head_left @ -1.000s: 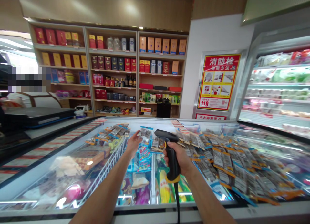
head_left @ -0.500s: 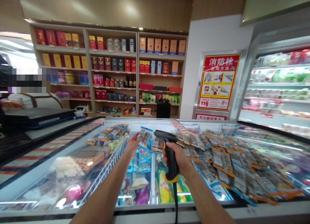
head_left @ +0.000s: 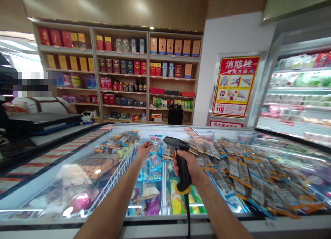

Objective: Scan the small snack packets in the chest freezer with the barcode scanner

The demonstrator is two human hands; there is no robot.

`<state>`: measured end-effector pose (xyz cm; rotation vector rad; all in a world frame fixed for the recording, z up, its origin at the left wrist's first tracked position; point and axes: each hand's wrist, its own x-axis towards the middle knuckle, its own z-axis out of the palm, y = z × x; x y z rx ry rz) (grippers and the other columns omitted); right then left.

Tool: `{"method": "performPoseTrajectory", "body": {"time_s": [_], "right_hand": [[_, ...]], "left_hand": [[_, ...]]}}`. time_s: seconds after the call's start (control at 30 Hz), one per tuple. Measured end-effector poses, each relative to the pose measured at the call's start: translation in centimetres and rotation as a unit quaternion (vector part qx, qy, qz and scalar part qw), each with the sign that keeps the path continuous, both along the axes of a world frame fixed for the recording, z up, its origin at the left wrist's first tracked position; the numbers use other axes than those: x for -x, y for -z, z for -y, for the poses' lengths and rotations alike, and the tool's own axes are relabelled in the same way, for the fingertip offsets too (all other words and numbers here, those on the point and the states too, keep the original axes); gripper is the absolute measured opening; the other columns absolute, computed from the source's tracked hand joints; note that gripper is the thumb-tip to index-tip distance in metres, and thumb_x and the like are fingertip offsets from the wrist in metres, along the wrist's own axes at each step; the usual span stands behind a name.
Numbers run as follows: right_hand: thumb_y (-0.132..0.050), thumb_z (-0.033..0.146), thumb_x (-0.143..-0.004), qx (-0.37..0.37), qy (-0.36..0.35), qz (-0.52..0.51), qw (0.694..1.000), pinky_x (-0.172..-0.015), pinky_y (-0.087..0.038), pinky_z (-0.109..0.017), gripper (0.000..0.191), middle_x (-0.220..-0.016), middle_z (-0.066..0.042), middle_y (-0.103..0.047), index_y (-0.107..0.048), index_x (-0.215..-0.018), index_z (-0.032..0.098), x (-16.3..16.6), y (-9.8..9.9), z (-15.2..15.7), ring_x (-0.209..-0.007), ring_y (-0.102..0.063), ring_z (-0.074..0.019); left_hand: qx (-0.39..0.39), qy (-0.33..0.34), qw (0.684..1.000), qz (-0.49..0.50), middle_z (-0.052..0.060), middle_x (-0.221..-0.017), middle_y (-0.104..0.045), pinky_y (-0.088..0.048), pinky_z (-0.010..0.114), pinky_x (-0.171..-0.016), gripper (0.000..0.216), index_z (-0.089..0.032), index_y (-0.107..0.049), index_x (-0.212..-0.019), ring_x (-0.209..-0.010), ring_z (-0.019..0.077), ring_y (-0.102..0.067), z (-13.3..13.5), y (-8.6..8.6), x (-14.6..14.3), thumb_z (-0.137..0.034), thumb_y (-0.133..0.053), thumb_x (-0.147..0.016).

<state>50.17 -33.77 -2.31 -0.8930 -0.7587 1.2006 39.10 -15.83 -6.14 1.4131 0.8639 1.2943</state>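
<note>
My right hand is wrapped round the grip of a black barcode scanner with a yellow base and a cable hanging down. Its head points left toward a small clear snack packet with a blue edge. My left hand pinches that packet and holds it just above the open chest freezer. Several more blue packets lie in the freezer bin below both hands.
Rows of flat dark packets cover the freezer's right glass lid, and more packets lie on the left. A white wire basket divides the bins. Shelves of boxed goods stand behind. A person is at far left by a counter. A chiller stands right.
My left hand has lowered and turned the packet slightly in front of the scanner. The scanner hand stays almost still. The view has shifted a little.
</note>
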Motion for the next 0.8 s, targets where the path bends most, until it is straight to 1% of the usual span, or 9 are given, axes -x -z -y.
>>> {"method": "performPoseTrajectory", "body": {"time_s": [0.2, 0.33, 0.43, 0.5, 0.57, 0.67, 0.73, 0.8], "right_hand": [[-0.056, 0.037, -0.065, 0.006, -0.01, -0.008, 1.0, -0.032, -0.037, -0.017, 0.024, -0.05, 0.003, -0.053, -0.052, -0.072, 0.015, 0.2, 0.0, -0.1, -0.037, -0.045, -0.0069], [-0.056, 0.038, -0.066, 0.008, -0.011, -0.01, 1.0, -0.032, -0.037, -0.018, 0.025, -0.049, 0.004, -0.052, -0.053, -0.075, 0.015, 0.1, 0.2, -0.2, -0.037, -0.045, -0.0071], [-0.056, 0.037, -0.066, 0.0, 0.008, -0.01, 1.0, -0.032, -0.037, -0.017, 0.025, -0.05, 0.004, -0.052, -0.054, -0.077, 0.015, -0.7, 0.0, -0.1, -0.037, -0.045, -0.0071], [-0.056, 0.036, -0.066, -0.002, 0.034, -0.016, 0.999, -0.032, -0.037, -0.017, 0.025, -0.05, 0.004, -0.052, -0.054, -0.079, 0.015, -1.7, -0.4, 0.2, -0.037, -0.046, -0.007], [-0.055, 0.035, -0.067, -0.001, 0.062, -0.028, 0.998, -0.033, -0.037, -0.017, 0.023, -0.05, 0.004, -0.052, -0.053, -0.078, 0.015, -2.7, -0.8, 0.6, -0.036, -0.045, -0.0068], [-0.054, 0.033, -0.067, -0.003, 0.078, -0.056, 0.995, -0.033, -0.037, -0.017, 0.02, -0.049, 0.004, -0.052, -0.052, -0.077, 0.016, -3.8, -1.0, 1.0, -0.037, -0.046, -0.007], [-0.053, 0.034, -0.068, -0.003, 0.08, -0.069, 0.994, -0.033, -0.037, -0.017, 0.02, -0.049, 0.004, -0.052, -0.052, -0.077, 0.016, -4.2, -1.0, 1.1, -0.037, -0.046, -0.0072], [-0.053, 0.034, -0.068, -0.001, 0.082, -0.072, 0.994, -0.033, -0.037, -0.017, 0.02, -0.049, 0.004, -0.052, -0.052, -0.077, 0.016, -4.2, -1.0, 1.1, -0.037, -0.045, -0.0073]], "left_hand": [[-0.011, -0.002, 1.0, -0.005, 0.0, -0.064, -0.063, -0.038, 0.024, -0.062, 0.028, -0.013, -0.065, -0.076, -0.062, 0.0136, -0.054, 0.0, 0.0, 0.0, -0.027, -0.058, -0.053], [-0.013, -0.011, 1.0, -0.017, 0.003, -0.071, -0.066, -0.04, 0.024, -0.064, 0.032, -0.012, -0.064, -0.08, -0.066, 0.0149, -0.057, 0.0, -0.1, 0.2, -0.028, -0.058, -0.053], [-0.018, -0.027, 0.998, -0.045, 0.005, -0.075, -0.067, -0.041, 0.024, -0.065, 0.033, -0.012, -0.064, -0.085, -0.069, 0.016, -0.058, 0.2, -0.5, 0.4, -0.03, -0.056, -0.058], [-0.023, -0.042, 0.996, -0.074, 0.006, -0.078, -0.067, -0.041, 0.024, -0.065, 0.036, -0.012, -0.063, -0.091, -0.072, 0.0169, -0.059, 0.4, -0.8, 0.0, -0.031, -0.053, -0.062], [-0.028, -0.056, 0.992, -0.112, 0.007, -0.081, -0.067, -0.042, 0.025, -0.064, 0.038, -0.012, -0.061, -0.097, -0.074, 0.0175, -0.06, 0.8, -1.1, -0.9, -0.032, -0.051, -0.066], [-0.033, -0.076, 0.98, -0.181, 0.009, -0.083, -0.067, -0.041, 0.028, -0.066, 0.039, -0.013, -0.06, -0.099, -0.076, 0.02, -0.06, 1.8, -1.3, -3.4, -0.034, -0.051, -0.068], [-0.039, -0.094, 0.968, -0.231, 0.011, -0.083, -0.067, -0.04, 0.034, -0.071, 0.038, -0.015, -0.061, -0.098, -0.08, 0.0244, -0.06, 2.8, -1.3, -5.2, -0.036, -0.05, -0.068], [-0.052, -0.113, 0.954, -0.273, 0.013, -0.085, -0.066, -0.036, 0.041, -0.078, 0.036, -0.016, -0.061, -0.096, -0.088, 0.0294, -0.057, 4.0, -1.1, -6.8, -0.035, -0.049, -0.069]]}}
